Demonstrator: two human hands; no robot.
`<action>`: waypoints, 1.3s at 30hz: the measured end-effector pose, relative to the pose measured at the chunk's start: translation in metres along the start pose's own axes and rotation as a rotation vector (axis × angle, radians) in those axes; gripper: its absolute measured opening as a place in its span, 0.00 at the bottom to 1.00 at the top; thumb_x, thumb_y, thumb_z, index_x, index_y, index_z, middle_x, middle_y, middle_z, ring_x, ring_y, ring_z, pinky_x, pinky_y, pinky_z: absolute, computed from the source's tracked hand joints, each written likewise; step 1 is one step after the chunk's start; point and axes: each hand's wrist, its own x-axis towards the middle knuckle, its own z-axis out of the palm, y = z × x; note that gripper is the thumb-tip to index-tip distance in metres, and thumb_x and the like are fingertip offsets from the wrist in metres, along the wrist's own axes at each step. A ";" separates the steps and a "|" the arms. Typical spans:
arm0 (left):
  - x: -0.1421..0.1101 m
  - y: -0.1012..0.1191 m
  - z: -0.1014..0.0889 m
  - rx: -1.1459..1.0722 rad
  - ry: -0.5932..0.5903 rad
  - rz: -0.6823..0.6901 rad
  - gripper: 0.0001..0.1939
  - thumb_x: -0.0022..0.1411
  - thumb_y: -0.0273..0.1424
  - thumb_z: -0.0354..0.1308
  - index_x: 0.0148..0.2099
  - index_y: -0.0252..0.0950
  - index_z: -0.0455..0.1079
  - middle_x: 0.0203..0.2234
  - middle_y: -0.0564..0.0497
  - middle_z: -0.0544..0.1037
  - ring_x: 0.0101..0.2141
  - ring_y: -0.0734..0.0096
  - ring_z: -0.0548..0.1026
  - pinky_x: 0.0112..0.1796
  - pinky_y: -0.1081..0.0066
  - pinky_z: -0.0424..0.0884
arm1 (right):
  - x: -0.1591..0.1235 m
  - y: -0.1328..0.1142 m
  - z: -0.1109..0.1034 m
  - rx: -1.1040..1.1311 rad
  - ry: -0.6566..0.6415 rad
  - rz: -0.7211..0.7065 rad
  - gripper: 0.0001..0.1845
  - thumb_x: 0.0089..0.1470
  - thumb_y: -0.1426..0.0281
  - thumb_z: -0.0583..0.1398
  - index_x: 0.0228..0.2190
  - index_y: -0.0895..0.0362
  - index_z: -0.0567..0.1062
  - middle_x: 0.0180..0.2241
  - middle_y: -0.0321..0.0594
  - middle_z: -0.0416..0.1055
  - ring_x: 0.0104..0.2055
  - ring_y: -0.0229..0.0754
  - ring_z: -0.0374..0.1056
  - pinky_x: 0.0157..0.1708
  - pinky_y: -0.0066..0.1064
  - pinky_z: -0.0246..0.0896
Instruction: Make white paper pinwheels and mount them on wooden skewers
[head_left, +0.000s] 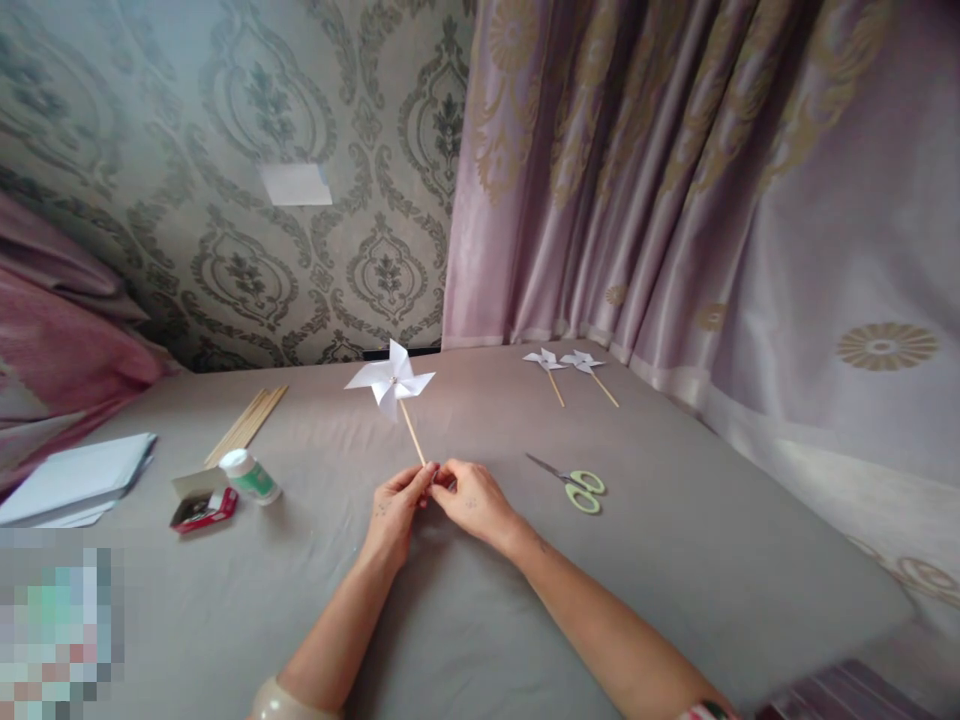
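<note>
A white paper pinwheel (pixel 394 380) on a thin wooden stick stands up and tilts left above the grey cloth. The fingers of my left hand (pixel 399 502) pinch the lower part of its stick. Right beside it, my right hand (pixel 474 503) is closed with its fingertips at the stick's bottom end. Both hands hide that end. To the right of my hands lies a pair of scissors (pixel 576 484) with light green handles, blades pointing away to the left.
Two finished pinwheels (pixel 547 361) lie at the back right. On the left are wooden sticks (pixel 249 422), a white bottle with a green label (pixel 251 477), a small open red box (pixel 204 508) and a stack of paper (pixel 79 478). Pink curtains (pixel 525 200) hang behind the cloth-covered surface.
</note>
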 end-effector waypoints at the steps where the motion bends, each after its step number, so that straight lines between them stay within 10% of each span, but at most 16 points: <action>1: 0.000 0.000 0.000 0.013 -0.007 0.004 0.23 0.42 0.45 0.67 0.33 0.29 0.77 0.21 0.49 0.74 0.21 0.79 0.64 0.23 0.77 0.58 | 0.001 0.001 0.001 0.032 0.010 0.007 0.09 0.53 0.66 0.59 0.31 0.57 0.77 0.33 0.40 0.79 0.33 0.39 0.72 0.34 0.26 0.61; 12: -0.004 0.003 -0.002 0.080 -0.007 0.036 0.31 0.44 0.54 0.61 0.33 0.29 0.77 0.21 0.50 0.73 0.21 0.78 0.64 0.22 0.77 0.59 | 0.011 0.017 0.003 0.144 0.002 0.130 0.09 0.48 0.67 0.62 0.30 0.60 0.79 0.29 0.41 0.79 0.32 0.39 0.72 0.29 0.25 0.61; 22: -0.003 0.006 -0.001 0.133 0.028 0.014 0.35 0.38 0.59 0.60 0.34 0.29 0.75 0.22 0.51 0.71 0.20 0.78 0.64 0.22 0.75 0.60 | 0.044 0.065 -0.048 0.015 0.179 0.313 0.09 0.47 0.67 0.62 0.30 0.58 0.80 0.31 0.40 0.78 0.35 0.40 0.72 0.32 0.25 0.60; 31: 0.001 0.001 -0.006 0.657 0.032 0.404 0.23 0.54 0.49 0.51 0.30 0.34 0.76 0.30 0.44 0.78 0.32 0.61 0.73 0.32 0.67 0.66 | 0.075 0.106 -0.078 -0.090 0.294 0.533 0.11 0.46 0.66 0.63 0.32 0.58 0.79 0.33 0.43 0.78 0.37 0.40 0.72 0.33 0.24 0.60; 39: 0.003 -0.001 -0.007 0.738 0.007 0.400 0.20 0.53 0.47 0.51 0.27 0.36 0.74 0.26 0.46 0.77 0.28 0.63 0.73 0.31 0.67 0.66 | 0.099 0.124 -0.086 -0.148 0.275 0.666 0.11 0.46 0.68 0.64 0.34 0.58 0.78 0.36 0.45 0.77 0.39 0.43 0.72 0.35 0.27 0.63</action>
